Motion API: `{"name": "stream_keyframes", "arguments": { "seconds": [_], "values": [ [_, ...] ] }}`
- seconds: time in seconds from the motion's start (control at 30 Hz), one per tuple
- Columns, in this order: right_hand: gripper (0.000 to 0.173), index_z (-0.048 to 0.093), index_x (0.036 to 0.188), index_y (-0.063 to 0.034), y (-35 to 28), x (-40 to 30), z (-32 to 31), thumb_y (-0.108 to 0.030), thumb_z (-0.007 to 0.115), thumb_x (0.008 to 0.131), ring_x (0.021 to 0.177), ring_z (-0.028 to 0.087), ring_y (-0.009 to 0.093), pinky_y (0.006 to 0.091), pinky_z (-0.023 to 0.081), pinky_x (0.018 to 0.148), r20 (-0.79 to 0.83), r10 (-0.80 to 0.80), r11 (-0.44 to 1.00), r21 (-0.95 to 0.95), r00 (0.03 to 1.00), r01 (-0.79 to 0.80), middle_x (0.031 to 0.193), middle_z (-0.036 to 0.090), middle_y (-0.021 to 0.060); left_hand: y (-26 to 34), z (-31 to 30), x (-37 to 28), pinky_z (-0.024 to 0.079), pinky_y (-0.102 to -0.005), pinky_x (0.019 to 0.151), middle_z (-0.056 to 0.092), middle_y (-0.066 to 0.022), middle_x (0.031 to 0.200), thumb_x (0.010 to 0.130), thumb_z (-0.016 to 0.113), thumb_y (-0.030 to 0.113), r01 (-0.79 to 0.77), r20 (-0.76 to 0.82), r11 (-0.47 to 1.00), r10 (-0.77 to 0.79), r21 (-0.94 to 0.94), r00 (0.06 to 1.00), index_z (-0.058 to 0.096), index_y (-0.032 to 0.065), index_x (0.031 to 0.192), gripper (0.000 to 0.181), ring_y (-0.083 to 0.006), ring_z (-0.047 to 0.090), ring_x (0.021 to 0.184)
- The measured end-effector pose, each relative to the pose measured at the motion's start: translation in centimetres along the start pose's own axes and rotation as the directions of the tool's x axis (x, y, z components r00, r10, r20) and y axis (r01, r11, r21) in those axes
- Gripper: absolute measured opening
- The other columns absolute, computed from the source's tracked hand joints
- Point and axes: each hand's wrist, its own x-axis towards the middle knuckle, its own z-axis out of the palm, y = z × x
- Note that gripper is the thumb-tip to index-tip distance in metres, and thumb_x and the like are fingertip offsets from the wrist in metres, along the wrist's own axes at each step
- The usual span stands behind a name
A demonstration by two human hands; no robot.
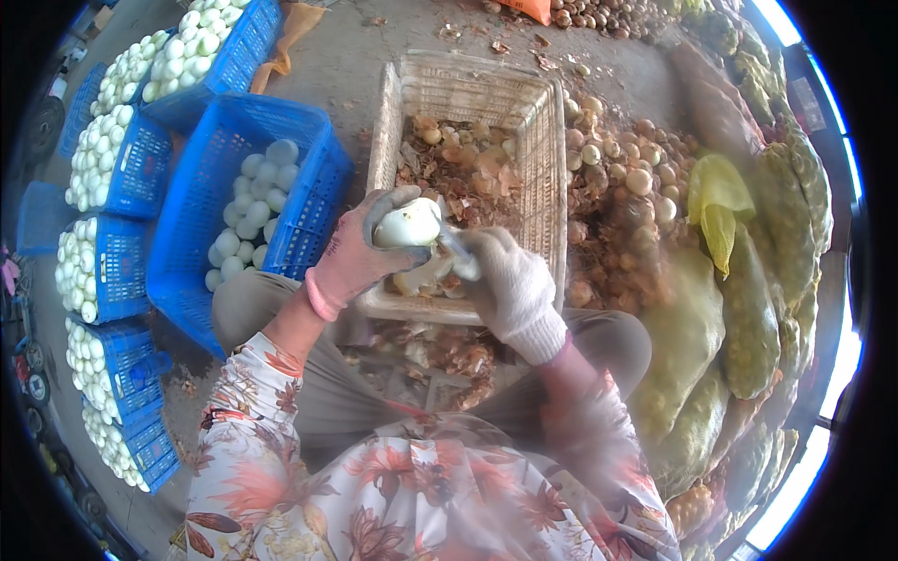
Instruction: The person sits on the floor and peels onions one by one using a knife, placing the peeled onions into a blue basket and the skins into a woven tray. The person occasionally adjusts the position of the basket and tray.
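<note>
My left hand, in a pink glove with grey fingers, holds a peeled white onion above the near part of a dirty cream plastic crate. My right hand, in a white knit glove, is closed on a small tool, blurred, perhaps a knife, beside the onion. Loose peel hangs under the onion. Inside the cream crate lie onion skins and a few onions. To the left stands a blue plastic crate with peeled onions in it.
Full blue crates of peeled onions line the far left. Unpeeled onions lie heaped right of the cream crate. Filled mesh sacks are stacked at the right, with a yellow mesh bag on them. Skins litter the floor between my legs.
</note>
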Motion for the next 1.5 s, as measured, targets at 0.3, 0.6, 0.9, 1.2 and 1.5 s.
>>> {"name": "stream_keyframes", "arguments": {
  "seconds": [0.3,0.6,0.9,1.2,1.5],
  "values": [
    [0.053,0.062,0.131,-0.0118,2.0,0.1,1.3,-0.024,0.078,0.082,0.097,0.072,0.032,0.0427,0.059,0.076,0.163,-0.131,0.978,-0.14,0.978,0.154,0.113,0.067,0.0108,-0.2,-0.3,-0.3,0.052,-0.036,0.102,0.067,-0.0116,0.126,0.071,0.091,0.014,-0.046,0.067,0.989,0.037,0.139,0.997,0.064,0.004,0.138,0.073,-0.0238,0.066,0.117],
    [0.024,0.065,0.118,-0.0046,4.0,0.1,1.3,-0.025,0.066,0.105,0.078,0.069,0.021,0.0348,0.054,0.068,0.064,0.42,0.856,0.302,0.905,-0.419,0.095,0.07,0.0104,0.4,-0.6,-0.4,0.049,-0.0381,0.109,0.063,-0.013,0.135,0.068,0.094,0.019,-0.162,0.051,0.971,0.155,0.176,0.987,0.058,0.0035,0.144,0.085,-0.0253,0.063,0.124],
    [0.043,0.056,0.135,-0.0042,0.1,1.3,0.7,-0.032,0.066,0.103,0.047,0.065,0.012,0.0213,0.043,0.032,0.563,0.469,-0.018,0.776,0.68,-0.63,0.083,0.072,0.0064,2.4,2.1,-0.9,0.048,-0.0448,0.109,0.061,-0.0139,0.128,0.067,0.096,0.022,-0.316,0.048,0.854,0.327,0.413,0.944,0.058,0.0067,0.139,0.083,-0.0352,0.058,0.123],
    [0.045,0.052,0.14,-0.0056,2.1,1.3,-1.0,-0.025,0.065,0.102,0.075,0.072,0.022,0.0299,0.058,0.046,0.405,0.544,-0.202,0.913,0.735,-0.353,0.109,0.071,0.0137,-1.2,0.3,0.8,0.042,-0.0461,0.117,0.046,-0.0216,0.149,0.082,0.086,0.02,0.045,0.055,0.448,-0.207,0.893,0.977,0.054,0.0121,0.149,0.075,-0.0354,0.046,0.141],
    [0.051,0.054,0.144,-0.0016,4.0,0.3,1.1,-0.033,0.065,0.104,0.115,0.07,0.028,0.0396,0.066,0.084,0.271,0.527,0.007,0.946,0.805,-0.324,0.131,0.067,0.0145,4.5,7.0,-0.6,0.042,-0.0485,0.115,0.047,-0.0213,0.145,0.074,0.094,0.042,-0.159,0.11,0.924,0.128,0.348,0.986,0.034,0.01,0.162,0.112,-0.0347,0.046,0.138]
  ]
}}
